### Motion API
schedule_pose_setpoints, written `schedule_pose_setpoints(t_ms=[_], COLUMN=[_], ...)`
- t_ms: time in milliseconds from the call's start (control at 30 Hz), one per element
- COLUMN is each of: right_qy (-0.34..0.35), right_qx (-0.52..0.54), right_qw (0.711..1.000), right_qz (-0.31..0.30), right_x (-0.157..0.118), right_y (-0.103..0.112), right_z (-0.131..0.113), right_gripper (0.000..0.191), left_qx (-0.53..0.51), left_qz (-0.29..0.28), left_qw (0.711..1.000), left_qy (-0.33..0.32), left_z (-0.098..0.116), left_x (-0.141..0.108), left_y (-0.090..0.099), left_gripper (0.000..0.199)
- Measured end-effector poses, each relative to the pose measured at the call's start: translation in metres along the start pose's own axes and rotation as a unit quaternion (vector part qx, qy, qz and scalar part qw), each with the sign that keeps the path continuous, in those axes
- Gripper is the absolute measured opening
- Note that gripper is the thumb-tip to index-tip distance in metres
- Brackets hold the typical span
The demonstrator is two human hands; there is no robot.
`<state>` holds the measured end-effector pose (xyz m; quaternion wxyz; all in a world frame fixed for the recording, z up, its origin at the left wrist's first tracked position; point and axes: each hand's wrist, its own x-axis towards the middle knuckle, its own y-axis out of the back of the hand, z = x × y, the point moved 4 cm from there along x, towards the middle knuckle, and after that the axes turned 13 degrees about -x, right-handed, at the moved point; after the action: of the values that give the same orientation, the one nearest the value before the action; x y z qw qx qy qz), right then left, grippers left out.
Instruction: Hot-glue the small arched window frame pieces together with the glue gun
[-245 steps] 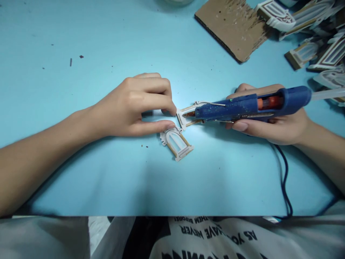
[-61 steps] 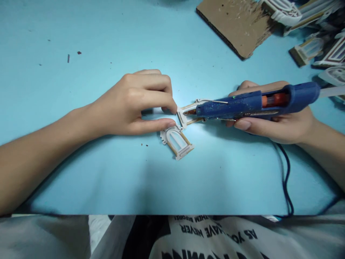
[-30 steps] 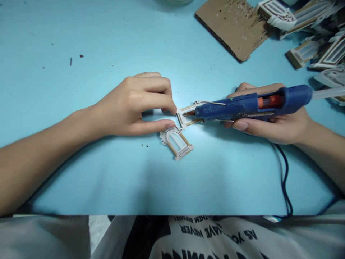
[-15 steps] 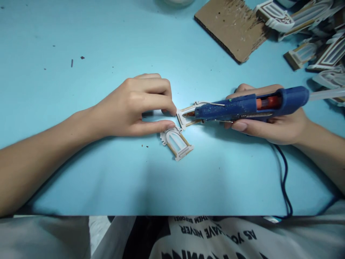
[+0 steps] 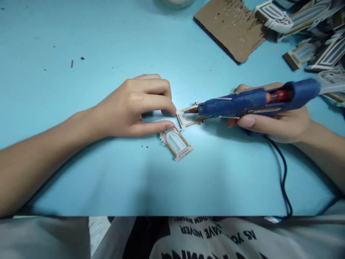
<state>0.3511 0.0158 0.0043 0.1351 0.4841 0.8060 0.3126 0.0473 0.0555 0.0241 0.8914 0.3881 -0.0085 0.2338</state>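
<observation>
My right hand [image 5: 283, 122] is wrapped around a blue hot glue gun [image 5: 239, 102], with a translucent glue stick [image 5: 332, 85] projecting from its rear. The gun's nozzle hangs over a small white and tan miniature window frame [image 5: 181, 118], whose far part the gun hides. My left hand [image 5: 148, 104] rests on the table with bent fingers, index fingertip and thumb pinching about the near end of that frame. A second miniature window frame [image 5: 176, 142], arched and edged in white, lies flat just below my left thumb and touches it.
A torn cardboard piece [image 5: 229, 30] lies at the back. Many similar frames [image 5: 299, 55] are heaped at the right rear. The gun's dark cord [image 5: 283, 180] runs down to the table's front edge. Small dark scraps [image 5: 72, 63] lie on the left. A round object [image 5: 178, 3] is cut off at the top.
The glue gun has tilted, its rear end rising and swinging right, and its nozzle has shifted slightly right and up along the frame. My left hand and both frames have stayed in place.
</observation>
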Motion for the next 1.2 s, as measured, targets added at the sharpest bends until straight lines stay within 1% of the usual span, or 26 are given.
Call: schedule_pose_setpoints(t_ms=[67, 100, 167, 267, 367, 433, 533, 600, 667, 767, 833, 967, 1033, 1200], right_qy=[0.017, 0.01, -0.022, -0.064, -0.078, -0.083, -0.096, -0.096, -0.088, -0.081, -0.079, -0.073, -0.069, -0.051], right_qx=[0.045, 0.068, 0.1, 0.112, 0.125, 0.139, 0.147, 0.146, 0.141, 0.143, 0.157, 0.155, 0.148, 0.147], right_qw=[0.999, 0.998, 0.995, 0.992, 0.989, 0.986, 0.983, 0.982, 0.985, 0.986, 0.984, 0.985, 0.986, 0.987], right_qz=[0.002, 0.006, 0.011, 0.012, 0.022, 0.031, 0.061, 0.071, 0.05, 0.012, 0.004, 0.016, 0.027, 0.036], right_x=[0.001, 0.003, 0.008, 0.014, 0.019, 0.021, 0.022, 0.021, 0.019, 0.015, 0.014, 0.015, 0.015, 0.018], right_y=[0.001, 0.001, 0.0, -0.003, -0.004, -0.004, -0.003, -0.002, -0.002, -0.004, -0.004, -0.004, -0.004, -0.005], right_z=[-0.003, -0.005, -0.009, -0.015, -0.019, -0.021, -0.02, -0.018, -0.015, -0.011, -0.01, -0.014, -0.018, -0.021], right_gripper=[0.046, 0.046, 0.053, 0.063, 0.068, 0.068, 0.065, 0.064, 0.063, 0.06, 0.058, 0.062, 0.063, 0.063], left_qx=[0.007, 0.01, 0.009, 0.005, -0.002, -0.007, -0.004, -0.002, -0.001, 0.003, 0.004, 0.009, 0.011, 0.018], left_qz=[0.01, 0.016, 0.019, 0.025, 0.029, 0.026, 0.025, 0.024, 0.026, 0.04, 0.045, 0.032, 0.029, 0.042], left_qw=[1.0, 1.0, 1.0, 1.0, 1.0, 1.0, 1.0, 1.0, 1.0, 0.999, 0.998, 0.999, 0.999, 0.997], left_qy=[0.003, 0.004, 0.007, 0.007, -0.006, -0.007, 0.002, 0.005, 0.005, -0.024, -0.039, -0.02, -0.017, -0.054], left_z=[0.002, 0.003, 0.004, 0.004, 0.002, 0.001, 0.001, 0.002, 0.002, 0.003, 0.003, 0.001, 0.002, 0.006], left_x=[-0.004, -0.006, -0.01, -0.013, -0.014, -0.014, -0.014, -0.014, -0.015, -0.015, -0.015, -0.016, -0.016, -0.015], left_y=[-0.002, -0.003, -0.005, -0.007, -0.007, -0.007, -0.006, -0.006, -0.005, -0.004, -0.004, -0.005, -0.005, -0.004], left_gripper=[0.032, 0.032, 0.031, 0.033, 0.036, 0.034, 0.03, 0.028, 0.026, 0.022, 0.023, 0.031, 0.031, 0.024])
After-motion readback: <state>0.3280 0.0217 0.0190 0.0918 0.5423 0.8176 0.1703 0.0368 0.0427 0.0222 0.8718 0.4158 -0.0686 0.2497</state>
